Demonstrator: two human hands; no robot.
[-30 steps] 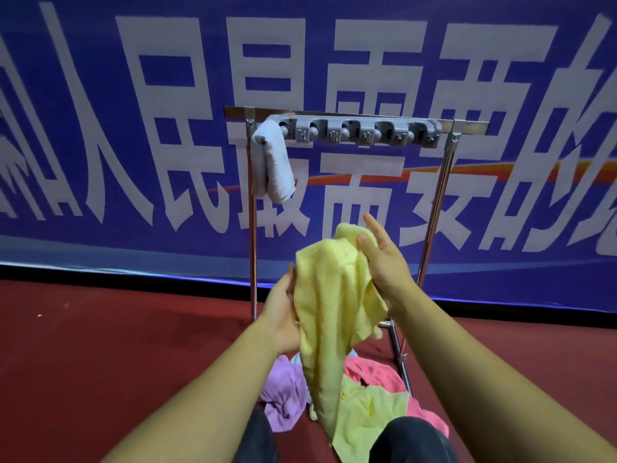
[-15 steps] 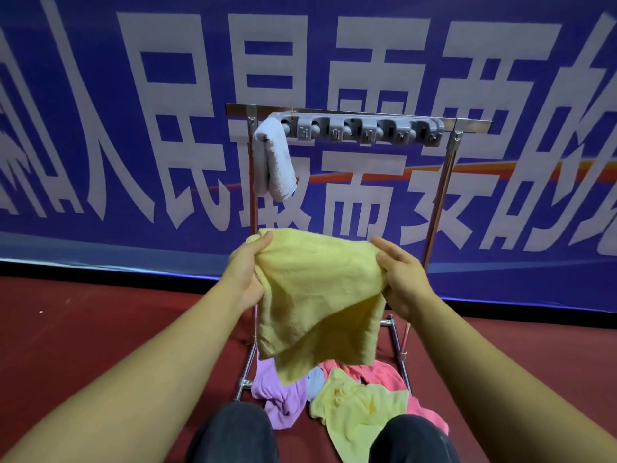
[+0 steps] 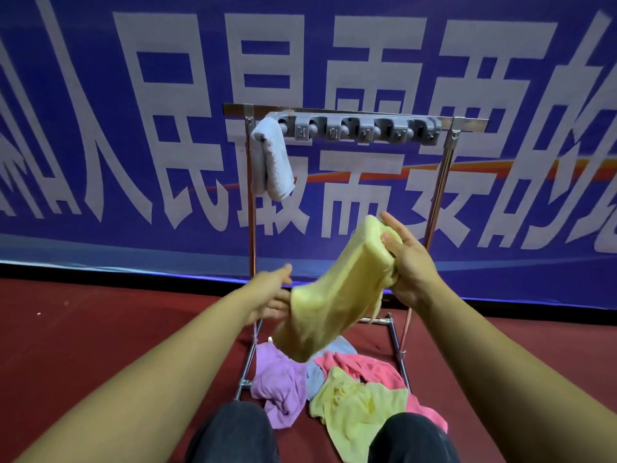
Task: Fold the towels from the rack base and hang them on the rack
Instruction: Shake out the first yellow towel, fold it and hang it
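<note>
A yellow towel (image 3: 337, 292), folded into a long band, hangs slanting in front of the metal rack (image 3: 440, 182). My right hand (image 3: 405, 259) grips its upper end. My left hand (image 3: 272, 297) is at its lower left edge, blurred, fingers spread; whether it grips the cloth is unclear. A grey-white folded towel (image 3: 272, 162) hangs from the leftmost clip of the grey holder bar (image 3: 360, 128). On the rack base lie a purple towel (image 3: 280, 385), a pink one (image 3: 364, 367), a light blue one (image 3: 315, 375) and another yellow one (image 3: 360, 412).
A blue banner with large white characters (image 3: 167, 128) fills the wall behind the rack. The floor (image 3: 100, 329) is dark red. My knees in dark trousers (image 3: 233, 432) are at the bottom edge, just in front of the rack base.
The yellow towel was spread wide between both hands half a second ago; now it is gathered into a narrow band, my right hand raised with the top end and my left hand lowered.
</note>
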